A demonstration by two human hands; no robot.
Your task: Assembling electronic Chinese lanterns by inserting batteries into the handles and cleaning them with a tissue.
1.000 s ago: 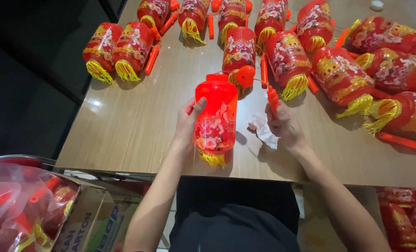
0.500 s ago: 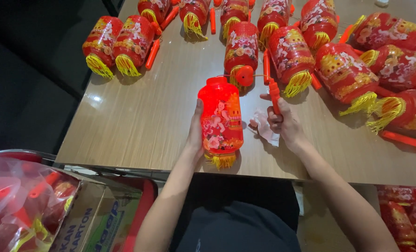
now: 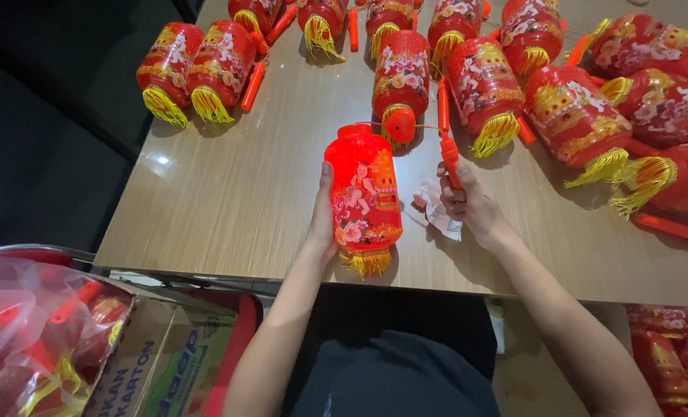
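Down at your left a cardboard box (image 3: 139,363) and a clear bag (image 3: 27,332) hold more red parts, and above them your left hand (image 3: 322,220) is wrapped around the glowing red lantern (image 3: 363,197) standing over the surface (image 3: 228,201), its yellow tassel at the near edge. Your right hand (image 3: 467,205) is clenched on the orange handle stick (image 3: 450,158), strung to the lantern, so this one looks assembled and lit. Finished lanterns (image 3: 483,85) crowd the far side; the white scrap (image 3: 437,212) under your right hand is hard to identify, and the bag's contents are blurred.
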